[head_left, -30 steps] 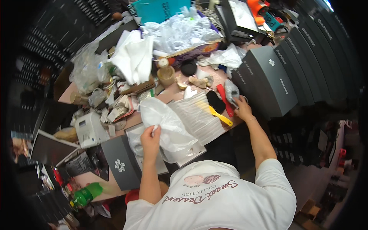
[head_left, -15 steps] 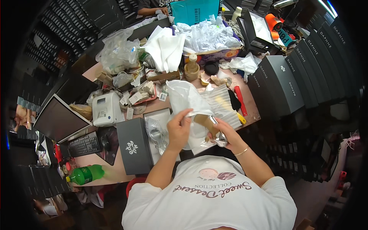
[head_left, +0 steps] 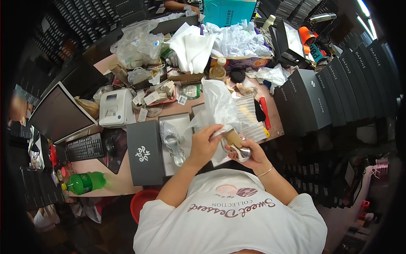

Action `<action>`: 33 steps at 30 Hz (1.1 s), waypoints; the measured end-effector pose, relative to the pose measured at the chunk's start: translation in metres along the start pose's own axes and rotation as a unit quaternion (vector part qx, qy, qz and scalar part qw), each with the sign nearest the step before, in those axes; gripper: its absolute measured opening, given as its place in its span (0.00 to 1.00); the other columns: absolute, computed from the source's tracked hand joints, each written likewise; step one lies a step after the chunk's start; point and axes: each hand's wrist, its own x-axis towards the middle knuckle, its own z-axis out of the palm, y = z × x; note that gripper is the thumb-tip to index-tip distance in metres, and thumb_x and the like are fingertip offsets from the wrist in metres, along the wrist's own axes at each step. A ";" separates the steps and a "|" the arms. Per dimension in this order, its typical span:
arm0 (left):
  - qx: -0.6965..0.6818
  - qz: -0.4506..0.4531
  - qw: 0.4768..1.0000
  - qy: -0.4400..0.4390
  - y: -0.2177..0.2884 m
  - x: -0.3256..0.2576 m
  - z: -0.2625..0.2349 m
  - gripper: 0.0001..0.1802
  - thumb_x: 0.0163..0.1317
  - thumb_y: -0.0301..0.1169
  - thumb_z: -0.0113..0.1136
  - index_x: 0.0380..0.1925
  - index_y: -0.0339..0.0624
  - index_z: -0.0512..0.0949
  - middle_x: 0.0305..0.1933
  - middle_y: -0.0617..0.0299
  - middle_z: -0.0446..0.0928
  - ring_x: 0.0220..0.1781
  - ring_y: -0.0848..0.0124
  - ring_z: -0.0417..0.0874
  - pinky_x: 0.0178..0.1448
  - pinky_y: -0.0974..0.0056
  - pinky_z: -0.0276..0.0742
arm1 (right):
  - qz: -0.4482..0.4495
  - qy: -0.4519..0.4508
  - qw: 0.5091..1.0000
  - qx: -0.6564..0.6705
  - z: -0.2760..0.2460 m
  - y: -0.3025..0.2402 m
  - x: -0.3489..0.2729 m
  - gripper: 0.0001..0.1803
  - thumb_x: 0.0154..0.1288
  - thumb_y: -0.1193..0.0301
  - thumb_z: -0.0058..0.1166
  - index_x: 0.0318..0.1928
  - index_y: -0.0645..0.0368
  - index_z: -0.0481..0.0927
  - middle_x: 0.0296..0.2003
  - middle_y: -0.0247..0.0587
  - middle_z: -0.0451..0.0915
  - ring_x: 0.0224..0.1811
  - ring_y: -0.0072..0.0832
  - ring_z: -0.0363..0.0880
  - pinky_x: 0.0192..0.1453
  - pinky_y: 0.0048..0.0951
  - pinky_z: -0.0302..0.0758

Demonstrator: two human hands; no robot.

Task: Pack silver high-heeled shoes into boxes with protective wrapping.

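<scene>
Above the near edge of a crowded desk, a shiny silver shoe [head_left: 240, 149] with a tan insole sits gripped in the right hand [head_left: 249, 153], whose fingers curl under it. The left hand [head_left: 204, 143] pinches the mouth of a thin white plastic bag [head_left: 220, 105] just over the shoe, the bag's loose end billowing up toward the desk's middle. Just left of the hands lies an open shoe box [head_left: 182, 122] with a second silver shoe [head_left: 172, 142] in it, and its dark grey lid [head_left: 144, 153] rests alongside. Farther left stand a white label printer [head_left: 115, 108], a black keyboard [head_left: 84, 147] and a green bottle [head_left: 83, 182]. Stacked dark boxes [head_left: 311, 99] line the right side, near a red-handled cutter [head_left: 264, 112].
</scene>
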 end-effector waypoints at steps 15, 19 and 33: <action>-0.030 0.240 0.917 -0.318 0.034 -0.062 0.050 0.25 0.52 0.29 0.65 0.52 0.37 0.73 0.40 0.53 0.77 0.37 0.56 0.80 0.39 0.60 0.76 | -0.230 0.051 0.811 -0.536 -0.027 0.010 0.070 0.19 0.69 0.64 0.43 0.56 0.59 0.70 0.47 0.41 0.76 0.49 0.31 0.77 0.53 0.32 0.75; -0.127 -0.008 0.988 -0.085 0.008 -0.060 0.028 0.39 0.51 0.42 0.69 0.61 0.41 0.65 0.61 0.51 0.65 0.61 0.57 0.69 0.63 0.53 0.65 | -0.180 0.047 0.847 -0.498 -0.039 0.007 0.021 0.21 0.70 0.62 0.42 0.58 0.59 0.68 0.49 0.43 0.75 0.51 0.32 0.76 0.54 0.33 0.74; -0.429 -0.231 0.802 0.346 -0.072 0.010 -0.020 0.29 0.56 0.24 0.62 0.58 0.35 0.65 0.58 0.52 0.70 0.56 0.61 0.74 0.62 0.56 0.72 | 0.214 0.015 0.963 -0.160 -0.076 0.029 0.027 0.32 0.72 0.49 0.38 0.66 0.57 0.59 0.61 0.47 0.67 0.58 0.39 0.73 0.59 0.43 0.71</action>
